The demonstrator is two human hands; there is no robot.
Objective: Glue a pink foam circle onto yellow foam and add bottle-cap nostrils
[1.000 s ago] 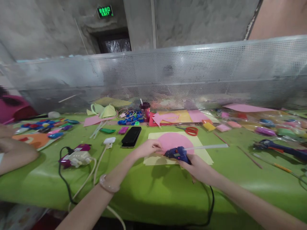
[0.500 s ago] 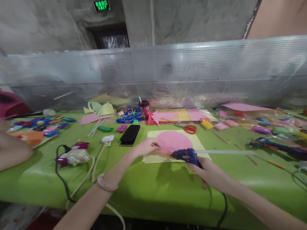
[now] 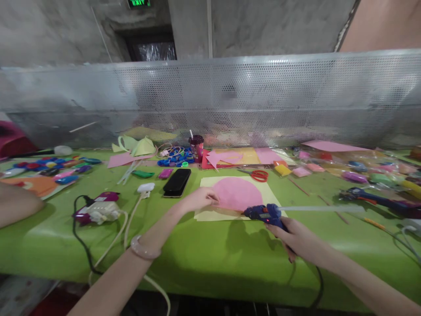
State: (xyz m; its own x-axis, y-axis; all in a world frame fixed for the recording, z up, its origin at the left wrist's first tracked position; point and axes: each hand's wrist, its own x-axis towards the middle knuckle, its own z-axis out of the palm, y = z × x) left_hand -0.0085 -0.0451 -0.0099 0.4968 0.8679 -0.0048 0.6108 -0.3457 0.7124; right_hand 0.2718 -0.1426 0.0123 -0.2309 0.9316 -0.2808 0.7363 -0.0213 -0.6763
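Observation:
My right hand (image 3: 294, 239) grips the handle of a blue glue gun (image 3: 265, 213) with a long clear glue stick (image 3: 320, 209) sticking out to the right; its nozzle points left at the lower right edge of a pink paper circle (image 3: 237, 193). The circle lies on a pale yellow sheet (image 3: 210, 214) on the green table (image 3: 197, 259). My left hand (image 3: 199, 199) pinches the circle's left edge, fingers closed on the paper. A bracelet sits on that wrist.
A black phone (image 3: 177, 182), red scissors (image 3: 259, 175), a dark cup (image 3: 196, 147), blue caps (image 3: 176, 158), and a power strip with cables (image 3: 97, 212) lie left and behind. Another glue gun (image 3: 375, 197) and coloured packets lie right. Another person's arm (image 3: 15, 204) rests at left.
My right hand has slid the glue gun to the right along the circle's lower edge. My left hand has kept its hold on the circle's left edge.

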